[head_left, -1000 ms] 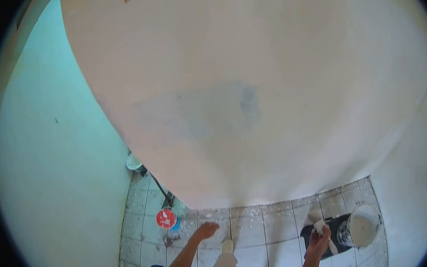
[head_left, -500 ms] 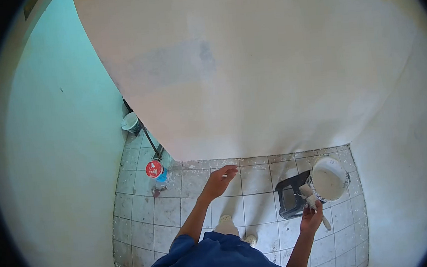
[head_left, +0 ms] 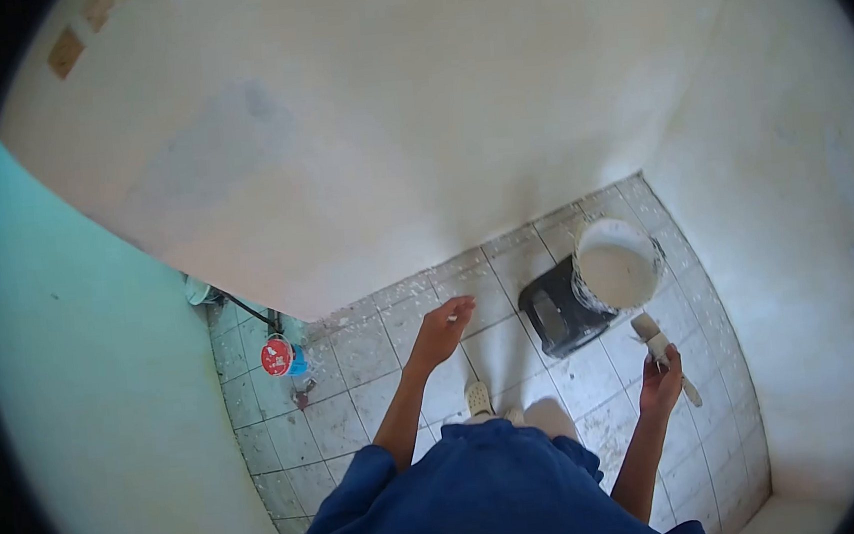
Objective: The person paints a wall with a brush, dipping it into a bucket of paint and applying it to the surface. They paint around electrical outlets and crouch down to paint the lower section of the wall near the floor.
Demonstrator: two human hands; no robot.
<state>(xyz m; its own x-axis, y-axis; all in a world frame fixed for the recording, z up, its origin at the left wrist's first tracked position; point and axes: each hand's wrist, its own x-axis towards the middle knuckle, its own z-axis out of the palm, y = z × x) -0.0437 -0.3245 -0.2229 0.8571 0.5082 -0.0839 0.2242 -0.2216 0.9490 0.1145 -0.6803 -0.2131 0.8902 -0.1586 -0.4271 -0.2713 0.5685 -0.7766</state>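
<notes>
My right hand is closed round a paintbrush coated in whitish paint. Its bristles point up towards the bucket, and the end of its handle sticks out below my hand. Just beyond the brush, apart from it, a white bucket of off-white paint rests on a black plastic stool. My left hand hangs over the floor tiles left of the stool. Its fingers are curled together, with a small white thing showing at them, too small to name.
A cream wall with a grey patch rises in front, and a turquoise wall stands left. A red-lidded blue pot sits on the spattered tile floor. Behind it lies a dark pole near a pale bucket.
My view has turned, so the walls and floor appear rotated. The paintbrush in my right hand has moved away from the bucket's rim towards the right. My left hand stays curled.
</notes>
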